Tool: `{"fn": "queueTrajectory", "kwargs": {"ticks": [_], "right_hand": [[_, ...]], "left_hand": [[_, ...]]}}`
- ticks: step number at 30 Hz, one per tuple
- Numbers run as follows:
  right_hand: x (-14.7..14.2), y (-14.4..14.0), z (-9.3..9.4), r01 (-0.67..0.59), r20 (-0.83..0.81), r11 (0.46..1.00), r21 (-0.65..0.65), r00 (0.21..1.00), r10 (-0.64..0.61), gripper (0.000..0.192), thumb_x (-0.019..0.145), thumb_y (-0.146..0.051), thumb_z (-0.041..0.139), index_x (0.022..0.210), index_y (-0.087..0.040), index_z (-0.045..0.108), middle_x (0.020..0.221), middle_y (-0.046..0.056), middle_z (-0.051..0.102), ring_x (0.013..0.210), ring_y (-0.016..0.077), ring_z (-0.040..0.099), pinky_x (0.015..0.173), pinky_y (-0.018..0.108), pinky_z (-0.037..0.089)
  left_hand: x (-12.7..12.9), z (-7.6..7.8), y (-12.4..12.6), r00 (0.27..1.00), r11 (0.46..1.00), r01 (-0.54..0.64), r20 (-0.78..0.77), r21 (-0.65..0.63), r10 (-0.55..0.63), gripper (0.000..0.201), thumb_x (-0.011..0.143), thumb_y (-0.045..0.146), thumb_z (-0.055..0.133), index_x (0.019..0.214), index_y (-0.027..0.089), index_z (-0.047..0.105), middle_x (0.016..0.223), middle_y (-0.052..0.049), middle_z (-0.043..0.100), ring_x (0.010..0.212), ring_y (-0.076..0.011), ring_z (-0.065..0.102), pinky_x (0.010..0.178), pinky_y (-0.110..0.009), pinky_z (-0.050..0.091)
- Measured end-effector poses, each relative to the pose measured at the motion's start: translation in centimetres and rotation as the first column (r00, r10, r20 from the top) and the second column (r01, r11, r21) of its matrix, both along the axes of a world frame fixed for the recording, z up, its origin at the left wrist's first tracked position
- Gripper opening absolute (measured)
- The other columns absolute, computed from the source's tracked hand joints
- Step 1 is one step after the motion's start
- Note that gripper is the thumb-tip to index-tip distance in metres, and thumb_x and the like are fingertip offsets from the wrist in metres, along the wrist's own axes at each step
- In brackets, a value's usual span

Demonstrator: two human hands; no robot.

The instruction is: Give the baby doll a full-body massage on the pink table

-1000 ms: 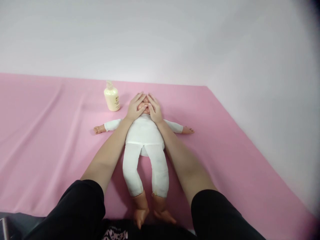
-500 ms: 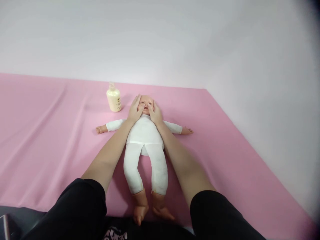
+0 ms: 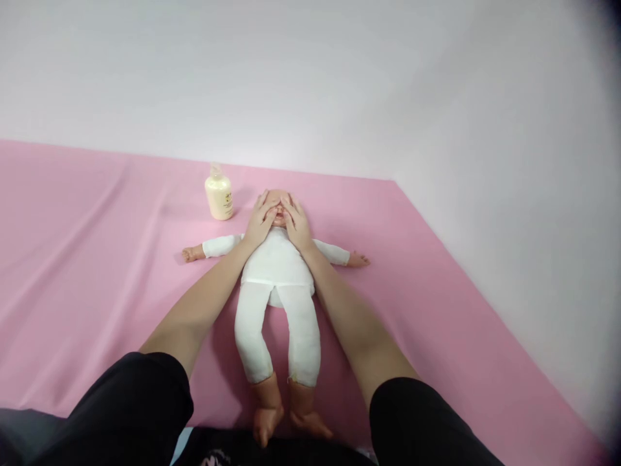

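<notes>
A baby doll [image 3: 276,262] in a white cloth suit lies on its back, its feet toward me and its arms spread to both sides. My left hand [image 3: 261,220] rests flat on the left side of its face, fingers stretched out. On the other side of the face lies my right hand [image 3: 297,223], also with straight fingers. The fingers cover the doll's eyes; its mouth shows between my two thumbs. Neither hand is closed around the head.
A pump bottle [image 3: 220,196] of pale yellow liquid stands left of the doll's head. Pink cloth [image 3: 427,310] covers the table, with wrinkles at the left. A pale wall [image 3: 310,77] rises behind.
My fingers have moved inward from the sides of the doll's head over its eyes. The view has shifted slightly.
</notes>
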State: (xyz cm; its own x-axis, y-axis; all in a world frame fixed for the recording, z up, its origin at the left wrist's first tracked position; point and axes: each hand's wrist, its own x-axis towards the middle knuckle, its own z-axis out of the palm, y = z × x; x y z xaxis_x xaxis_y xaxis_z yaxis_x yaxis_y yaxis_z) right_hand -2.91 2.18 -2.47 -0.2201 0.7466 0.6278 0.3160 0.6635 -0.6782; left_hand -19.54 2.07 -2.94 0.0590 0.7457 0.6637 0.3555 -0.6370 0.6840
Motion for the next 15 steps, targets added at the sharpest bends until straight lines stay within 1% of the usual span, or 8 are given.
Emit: {"fn": "queueTrajectory", "kwargs": {"ticks": [3, 6, 8, 10, 12, 14, 15], "right_hand": [[0.1, 0.1, 0.1, -0.003, 0.009, 1.0, 0.004, 1.0, 0.003, 0.066, 0.1, -0.068, 0.035, 0.147, -0.027, 0.056, 0.166, 0.004, 0.037, 0.155, 0.0223, 0.034, 0.131, 0.042, 0.025], [0.3, 0.2, 0.1, -0.003, -0.009, 0.999, -0.05, 1.0, 0.002, 0.069, 0.097, -0.071, 0.039, 0.151, -0.03, 0.05, 0.167, 0.002, 0.036, 0.156, 0.0221, 0.032, 0.132, 0.043, 0.022], [0.4, 0.3, 0.0, -0.001, -0.035, 0.995, -0.099, 0.999, -0.002, 0.076, 0.094, -0.075, 0.041, 0.154, -0.029, 0.046, 0.166, 0.003, 0.037, 0.157, 0.0223, 0.031, 0.132, 0.043, 0.021], [0.4, 0.6, -0.2, -0.001, -0.07, 0.983, -0.182, 0.997, -0.012, 0.085, 0.09, -0.078, 0.044, 0.158, -0.026, 0.04, 0.166, 0.005, 0.037, 0.156, 0.0233, 0.032, 0.132, 0.043, 0.022], [0.4, 0.9, -0.5, 0.007, -0.099, 0.952, -0.306, 0.994, -0.04, 0.092, 0.087, -0.08, 0.047, 0.16, -0.024, 0.035, 0.165, 0.006, 0.039, 0.155, 0.0253, 0.035, 0.131, 0.046, 0.024], [0.4, 1.1, -0.7, 0.014, -0.104, 0.91, -0.414, 0.993, -0.062, 0.094, 0.086, -0.082, 0.047, 0.16, -0.026, 0.033, 0.164, 0.006, 0.041, 0.154, 0.0268, 0.037, 0.13, 0.049, 0.025], [0.5, 1.1, -0.7, 0.018, -0.102, 0.896, -0.444, 0.992, -0.07, 0.093, 0.086, -0.082, 0.047, 0.16, -0.026, 0.034, 0.163, 0.005, 0.042, 0.154, 0.027, 0.037, 0.131, 0.05, 0.024]], "left_hand": [[0.0, 0.0, -0.3, 1.0, 1.0, -0.014, 0.011, 0.0, 0.014, 0.065, 0.097, 0.072, 0.039, 0.13, 0.024, 0.067, 0.164, -0.013, 0.04, 0.155, -0.0266, 0.033, 0.13, -0.051, 0.018], [0.1, 0.1, -0.5, 0.999, 1.0, -0.005, 0.048, -0.017, 0.005, 0.065, 0.097, 0.071, 0.041, 0.136, 0.025, 0.063, 0.162, -0.012, 0.043, 0.156, -0.0263, 0.032, 0.13, -0.049, 0.018], [0.2, 0.1, -0.6, 0.995, 0.998, -0.003, 0.096, -0.063, 0.009, 0.067, 0.095, 0.071, 0.046, 0.143, 0.025, 0.057, 0.163, -0.011, 0.041, 0.156, -0.0269, 0.031, 0.131, -0.048, 0.019], [0.3, -0.1, -0.6, 0.985, 0.988, -0.018, 0.168, -0.156, 0.045, 0.073, 0.092, 0.069, 0.055, 0.149, 0.025, 0.051, 0.165, -0.011, 0.038, 0.156, -0.0287, 0.03, 0.131, -0.047, 0.019], [0.4, -0.2, -0.5, 0.966, 0.963, -0.03, 0.239, -0.269, 0.097, 0.081, 0.087, 0.066, 0.065, 0.153, 0.023, 0.045, 0.165, -0.012, 0.037, 0.156, -0.0307, 0.031, 0.131, -0.046, 0.02], [0.5, -0.3, -0.4, 0.953, 0.939, -0.028, 0.275, -0.342, 0.128, 0.086, 0.085, 0.063, 0.07, 0.155, 0.022, 0.041, 0.165, -0.013, 0.036, 0.155, -0.0317, 0.032, 0.13, -0.046, 0.021], [0.5, -0.3, -0.4, 0.952, 0.934, -0.025, 0.278, -0.356, 0.131, 0.087, 0.085, 0.062, 0.07, 0.155, 0.021, 0.04, 0.166, -0.013, 0.036, 0.155, -0.0319, 0.032, 0.13, -0.045, 0.022]]}}
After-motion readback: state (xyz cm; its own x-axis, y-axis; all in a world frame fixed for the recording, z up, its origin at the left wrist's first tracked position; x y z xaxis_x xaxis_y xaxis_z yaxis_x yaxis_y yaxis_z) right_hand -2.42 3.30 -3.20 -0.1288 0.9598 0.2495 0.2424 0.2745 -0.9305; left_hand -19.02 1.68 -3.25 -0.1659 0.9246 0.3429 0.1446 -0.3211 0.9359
